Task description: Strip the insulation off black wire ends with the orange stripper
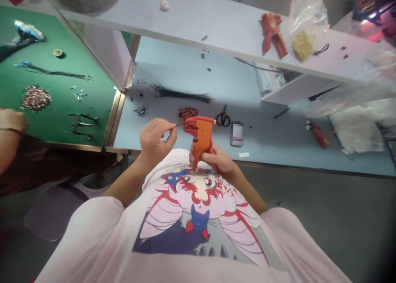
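Note:
My right hand (216,157) is wrapped round the handles of an orange and red wire stripper (203,136), held upright close to my shirt. Between thumb and forefinger, my left hand (157,138) pinches a thin dark wire (179,125). The wire's far end reaches the jaws of the stripper; whether they grip it is too small to tell. Just behind the tool lies a heap of short coppery wire scraps (187,113). Farther back is a long bundle of black wires (182,94), with a small pile of blue-tipped pieces (141,110) to its left.
Black-handled scissors (223,117) and a phone (237,134) lie right of the stripper. Above the bench runs a white shelf (222,25) holding another red stripper (272,34). Plastic bags (355,126) crowd the right. A co-worker's arm (10,138) shows at the green bench (64,128).

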A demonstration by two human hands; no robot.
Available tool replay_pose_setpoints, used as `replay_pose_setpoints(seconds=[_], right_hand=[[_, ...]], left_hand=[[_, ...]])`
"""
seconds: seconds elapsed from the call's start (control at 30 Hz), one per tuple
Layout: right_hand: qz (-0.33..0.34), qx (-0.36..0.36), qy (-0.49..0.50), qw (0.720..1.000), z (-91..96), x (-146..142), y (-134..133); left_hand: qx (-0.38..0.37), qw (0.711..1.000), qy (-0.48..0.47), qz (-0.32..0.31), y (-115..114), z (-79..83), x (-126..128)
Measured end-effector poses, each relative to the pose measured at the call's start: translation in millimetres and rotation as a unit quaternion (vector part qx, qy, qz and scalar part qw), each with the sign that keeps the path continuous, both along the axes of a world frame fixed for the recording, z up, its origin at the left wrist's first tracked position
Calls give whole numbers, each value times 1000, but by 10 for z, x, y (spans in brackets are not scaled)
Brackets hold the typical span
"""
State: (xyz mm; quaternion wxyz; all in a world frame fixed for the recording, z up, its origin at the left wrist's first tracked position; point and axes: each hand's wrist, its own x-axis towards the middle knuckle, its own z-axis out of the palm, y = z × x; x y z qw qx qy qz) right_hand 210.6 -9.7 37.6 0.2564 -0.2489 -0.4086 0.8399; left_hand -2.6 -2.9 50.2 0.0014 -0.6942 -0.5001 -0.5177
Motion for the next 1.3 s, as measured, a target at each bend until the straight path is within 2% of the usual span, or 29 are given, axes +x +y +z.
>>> replay_pose_setpoints(seconds=[0.33,0.53,0.7,0.87,1.1,1.3], right_hand=[[-1,-14,-26,1000,100,-30,-12],[-6,-28,-47,998,132,-25,-23],[4,-34,-40,999,136,-11,-16],[16,-37,-39,998,137,-2,-17],[35,-38,-28,998,135,1,-17],[48,-17,-48,998,150,46,1]], left_hand=[[-28,999,43,10,-26,-43,23],[-40,999,15,-21,-18,-55,-15],[-10,998,21,-53,-16,-25,-58],[-33,998,51,-31,-11,1,-70],[-31,997,54,-39,-3,-39,-99],[-76,992,18,-95,-8,13,-125]])
